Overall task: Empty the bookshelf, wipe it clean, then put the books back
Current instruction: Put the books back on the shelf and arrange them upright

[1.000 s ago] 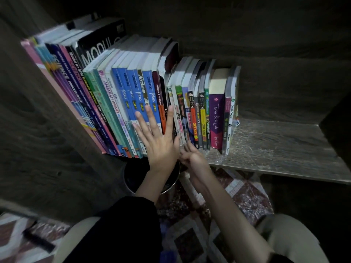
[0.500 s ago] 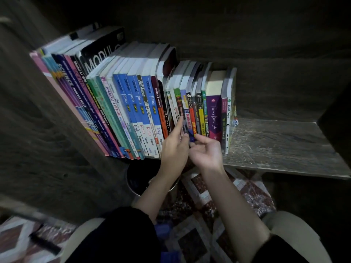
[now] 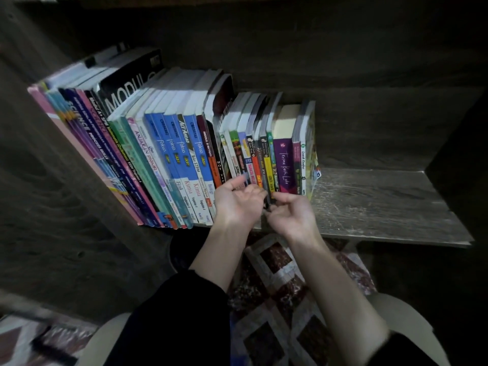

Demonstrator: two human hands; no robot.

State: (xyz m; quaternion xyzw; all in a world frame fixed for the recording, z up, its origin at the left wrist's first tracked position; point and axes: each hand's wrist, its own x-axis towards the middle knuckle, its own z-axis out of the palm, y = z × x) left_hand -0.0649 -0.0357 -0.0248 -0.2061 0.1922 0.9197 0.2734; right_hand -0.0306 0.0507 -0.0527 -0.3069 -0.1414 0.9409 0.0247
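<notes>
Left hand (image 3: 239,200) lies palm-up, holding nothing; the right hand (image 3: 289,216) may be pinching a spine, I cannot tell. Colourful paperback books (image 3: 184,154) crowd the grey wooden shelf (image 3: 369,202); better clamp several slim spines together, low down

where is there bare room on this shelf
Bare shelf board between the last book and the right side wall. Left of that the row of books is packed tight, with left hand and right hand in front.
</notes>
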